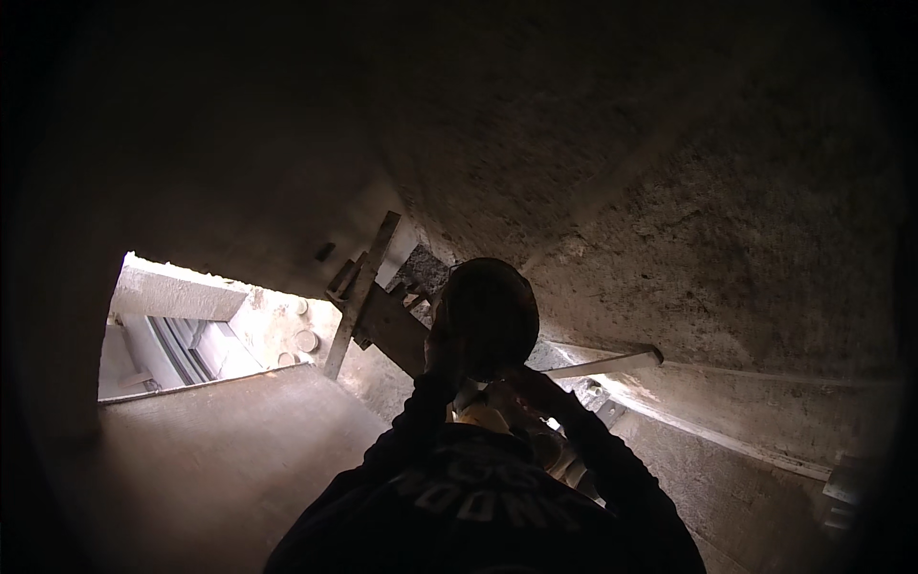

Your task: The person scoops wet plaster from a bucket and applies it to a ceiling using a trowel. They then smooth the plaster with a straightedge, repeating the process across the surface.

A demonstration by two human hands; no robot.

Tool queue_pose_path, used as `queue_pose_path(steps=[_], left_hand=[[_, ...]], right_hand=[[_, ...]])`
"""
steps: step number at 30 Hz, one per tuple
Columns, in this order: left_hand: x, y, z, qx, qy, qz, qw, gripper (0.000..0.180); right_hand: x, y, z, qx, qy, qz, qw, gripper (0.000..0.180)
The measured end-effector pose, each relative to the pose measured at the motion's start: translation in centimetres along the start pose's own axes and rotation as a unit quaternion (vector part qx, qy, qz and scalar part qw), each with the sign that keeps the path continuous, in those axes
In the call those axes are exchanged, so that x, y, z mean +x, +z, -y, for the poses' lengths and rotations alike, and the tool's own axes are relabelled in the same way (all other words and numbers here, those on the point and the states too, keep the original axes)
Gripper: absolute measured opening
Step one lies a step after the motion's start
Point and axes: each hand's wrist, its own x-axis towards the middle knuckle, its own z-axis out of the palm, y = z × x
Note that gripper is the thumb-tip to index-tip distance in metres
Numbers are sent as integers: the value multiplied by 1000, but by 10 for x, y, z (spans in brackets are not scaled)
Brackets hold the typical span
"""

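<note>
A dark round object (492, 311), shaped like a bowl or basin, is held up in front of my chest. In the dim light its inside cannot be made out. My left hand (444, 352) is against its left side, the fingers mostly lost in shadow. Close to its lower right edge, my right hand (532, 385) is bent in toward it, and the fingertips are hidden. Both arms are in dark sleeves. Below the round object, some pale and brownish things show between my forearms, too unclear to name.
To the left a bright window opening (239, 311) has several round lumps by its sill. Crossed wooden planks (363, 287) stand just left of the round object. A long flat bar (612, 363) juts out at right before a rough plastered wall (688, 258). Stacked pieces (843, 493) lie far right.
</note>
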Motion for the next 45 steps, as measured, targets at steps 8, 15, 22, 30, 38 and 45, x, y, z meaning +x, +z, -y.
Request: queue_pose_path(steps=[8,15,22,30,38,45], left_hand=[[-11,4,-8,-109,-34,-31,993,45],[-2,18,70,-233,-46,-84,968,47],[-18,10,25,-169,34,-134,976,51],[-39,-9,36,-490,-58,-106,863,53],[-27,-4,34,-294,-14,-112,949,49],[-26,-39,-6,-284,-69,-120,949,50]], right_hand=[[-12,-35,26,-471,-145,-170,854,23],[-21,1,30,-368,-131,-66,918,42],[-46,-8,22,-546,-225,-73,804,35],[-1,-51,68,-626,-232,-133,732,21],[40,-12,-13,-430,-107,-35,896,32],[12,14,83,-63,145,94,983,24]])
